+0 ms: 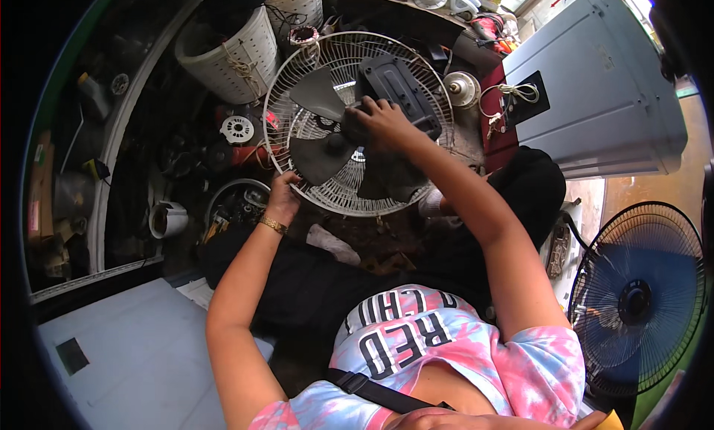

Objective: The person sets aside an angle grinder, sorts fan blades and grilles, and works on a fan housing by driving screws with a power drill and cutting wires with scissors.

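A large white wire fan guard [427, 73] lies in front of me with dark fan blades [316, 91] in it. My left hand [285, 196] grips the guard's lower-left rim. My right hand [378, 121] has its bent fingers over a dark housing near the middle; the thumb and whatever is under the palm are hidden. A black rectangular plastic base [398, 84] lies on the guard beside that hand, at the upper right of the blades.
White perforated baskets [219, 58] stand behind. A round white part [238, 129] and a metal bowl [236, 192] sit at left. A pale appliance cabinet [595, 103] and black standing fan [634, 300] occupy the right. A pale panel [141, 348] lies at lower left.
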